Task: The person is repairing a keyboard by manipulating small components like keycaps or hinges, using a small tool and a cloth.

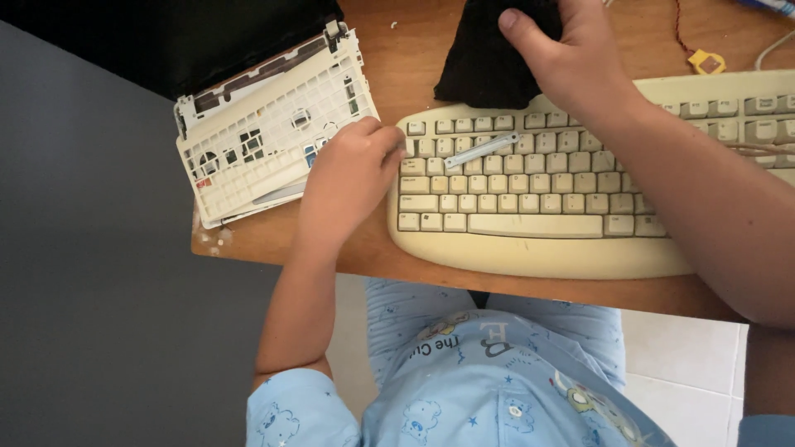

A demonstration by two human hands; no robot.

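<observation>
We steady the keyboard with our left hand, fingers curled at its edge; our right hand clutches a black cloth, probably mid-wipe. Next needs light strokes.

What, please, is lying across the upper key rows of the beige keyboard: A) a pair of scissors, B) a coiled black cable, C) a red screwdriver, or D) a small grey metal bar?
D: a small grey metal bar lies slanted across the upper rows of the beige keyboard, between the left hand at the keyboard's left end and the right hand gripping the black cloth.
</observation>
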